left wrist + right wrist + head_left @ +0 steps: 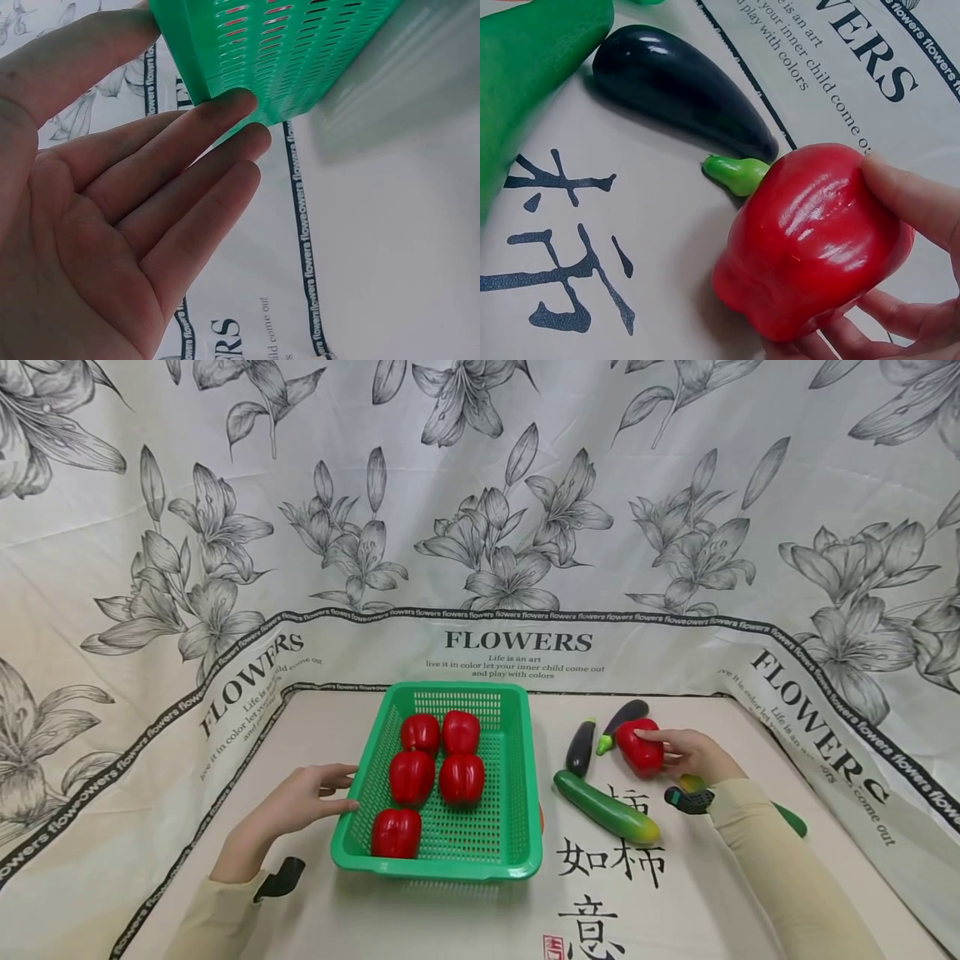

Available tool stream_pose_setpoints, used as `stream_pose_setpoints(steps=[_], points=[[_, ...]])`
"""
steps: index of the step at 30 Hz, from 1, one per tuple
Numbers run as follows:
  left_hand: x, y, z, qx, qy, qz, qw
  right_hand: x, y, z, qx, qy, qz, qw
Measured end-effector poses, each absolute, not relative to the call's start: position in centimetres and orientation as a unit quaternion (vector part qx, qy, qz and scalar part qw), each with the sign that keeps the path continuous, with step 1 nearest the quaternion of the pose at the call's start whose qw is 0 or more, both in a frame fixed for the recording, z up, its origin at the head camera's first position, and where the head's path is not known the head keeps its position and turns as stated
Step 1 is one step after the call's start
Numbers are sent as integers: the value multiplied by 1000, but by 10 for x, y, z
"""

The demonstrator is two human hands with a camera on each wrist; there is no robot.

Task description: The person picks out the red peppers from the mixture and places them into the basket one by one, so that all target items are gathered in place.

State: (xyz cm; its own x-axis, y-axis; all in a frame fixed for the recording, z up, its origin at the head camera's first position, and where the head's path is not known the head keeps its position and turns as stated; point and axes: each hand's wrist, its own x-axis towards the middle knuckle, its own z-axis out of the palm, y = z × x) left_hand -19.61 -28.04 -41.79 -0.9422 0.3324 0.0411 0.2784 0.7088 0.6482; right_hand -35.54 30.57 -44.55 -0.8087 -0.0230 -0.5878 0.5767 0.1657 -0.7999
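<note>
My right hand (693,753) grips a red bell pepper (640,747) between thumb and fingers, at the right of the table. In the right wrist view this pepper (817,232) covers the thumb-side part of the palm and some fingertips. My left hand (303,797) touches the left side of a green plastic basket (534,768), fingers nearly straight. The left wrist view has the fingers of this hand (142,195) against the basket's outer wall (292,52). Inside the basket lie several red bell peppers (411,778), mostly along its left half.
Two dark eggplants (581,747) lie right of the basket, one partly behind the held pepper. A green cucumber (607,807) rests nearer. Another green vegetable (791,820) is partly hidden under the right forearm. Something red (541,818) peeks past the basket's right side. Flowered cloth (517,643) hangs behind.
</note>
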Motion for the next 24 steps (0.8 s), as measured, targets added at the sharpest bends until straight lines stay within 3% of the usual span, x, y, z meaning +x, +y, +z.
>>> stream_pose_setpoints(steps=[24], points=[[-198, -281, -418, 169, 924, 342, 38, -327, 297, -413, 147, 770, -580, 221]])
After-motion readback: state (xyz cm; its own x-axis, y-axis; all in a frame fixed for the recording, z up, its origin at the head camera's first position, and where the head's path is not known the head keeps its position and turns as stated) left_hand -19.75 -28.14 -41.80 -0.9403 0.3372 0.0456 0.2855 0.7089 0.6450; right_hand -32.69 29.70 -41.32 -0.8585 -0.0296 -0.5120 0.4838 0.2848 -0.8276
